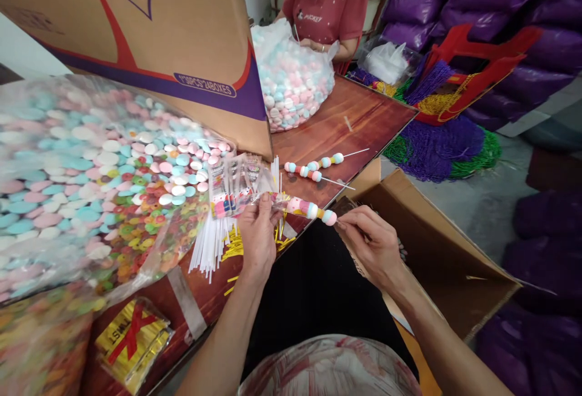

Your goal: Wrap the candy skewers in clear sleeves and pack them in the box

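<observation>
My left hand (258,235) pinches the open end of a small clear printed bag (236,187) over the table edge. My right hand (370,241) pinches the stick end of a candy skewer (311,210) of pink, white and blue sweets, whose other end sits inside the bag's mouth. Both hands are closed on what they hold. Just beyond them lie two more finished candy skewers (313,167) on the wooden table (364,120).
A big clear bag of pastel sweets (86,171) fills the left. White sticks (211,244) and yellow twist ties (234,250) lie beside my left hand. An open cardboard box (436,244) stands at right. Across the table a person in a red shirt (325,5) handles another sweets bag (291,80).
</observation>
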Tool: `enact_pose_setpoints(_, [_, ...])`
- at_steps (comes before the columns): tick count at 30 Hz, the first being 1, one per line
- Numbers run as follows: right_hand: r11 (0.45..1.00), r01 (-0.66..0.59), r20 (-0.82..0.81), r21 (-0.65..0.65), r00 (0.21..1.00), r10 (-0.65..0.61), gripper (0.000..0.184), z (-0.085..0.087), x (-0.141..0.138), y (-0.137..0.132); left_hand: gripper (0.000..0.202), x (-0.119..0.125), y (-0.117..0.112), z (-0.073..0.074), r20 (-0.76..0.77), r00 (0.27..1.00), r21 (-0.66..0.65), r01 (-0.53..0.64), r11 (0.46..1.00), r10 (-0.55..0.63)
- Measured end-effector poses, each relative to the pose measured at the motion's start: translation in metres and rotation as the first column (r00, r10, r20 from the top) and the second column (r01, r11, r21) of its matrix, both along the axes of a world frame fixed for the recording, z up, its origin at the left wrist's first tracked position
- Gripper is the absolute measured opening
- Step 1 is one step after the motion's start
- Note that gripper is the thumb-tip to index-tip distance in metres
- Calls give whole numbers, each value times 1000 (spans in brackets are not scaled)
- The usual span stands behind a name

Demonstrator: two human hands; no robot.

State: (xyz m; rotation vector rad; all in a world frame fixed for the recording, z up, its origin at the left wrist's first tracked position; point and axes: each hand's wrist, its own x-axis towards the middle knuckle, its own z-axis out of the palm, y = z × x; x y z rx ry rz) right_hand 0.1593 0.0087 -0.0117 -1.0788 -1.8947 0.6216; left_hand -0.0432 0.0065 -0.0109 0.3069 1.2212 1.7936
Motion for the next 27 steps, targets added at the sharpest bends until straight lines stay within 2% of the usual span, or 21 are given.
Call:
enact_pose_setpoints(4, [1000, -7, -12, -12, 1000, 7, 13, -3, -6, -4, 34, 4, 2, -6, -29, 997, 42, -71, 997, 72])
enact_pose_setpoints(7, [1000, 2, -7, -10, 1000, -2, 14, -2, -6, -4, 36, 3, 2, -9, -29, 998, 30, -47, 998, 48])
enact_pose_setpoints(10, [1000, -16, 31, 16, 999, 16, 14, -2, -5, -3, 38, 3, 1, -13, -98, 995, 29, -13, 999, 16])
enact_pose_setpoints(13, [997, -31, 92, 71, 995, 24, 14, -4, -3, -3, 41, 4, 1, -15, -136, 991, 47, -9, 999, 15])
enact_pose_setpoints(15, [993, -49, 167, 103, 985, 32, 16, -4, -3, -3, 41, 5, 0, -15, -104, 995, 51, 5, 999, 0])
enact_pose_setpoints(18, [982, -60, 333, 178, 943, -3, 20, -3, -6, -6, 40, 9, -1, -12, -44, 998, 37, 45, 998, -44])
enact_pose_setpoints(21, [946, -47, 478, 321, 870, -119, 27, -2, -11, -8, 37, 15, -3, -10, -49, 994, 17, 94, 995, -93])
enact_pose_setpoints(24, [903, -75, 554, 423, 810, -192, 34, -3, -10, -6, 36, 16, -5, -8, -17, 986, 13, 167, 986, -166])
enact_pose_setpoints(27, [870, -137, 594, 473, 779, -200, 34, -5, -1, -2, 38, 11, -6, -8, 49, 963, -18, 265, 964, -264])
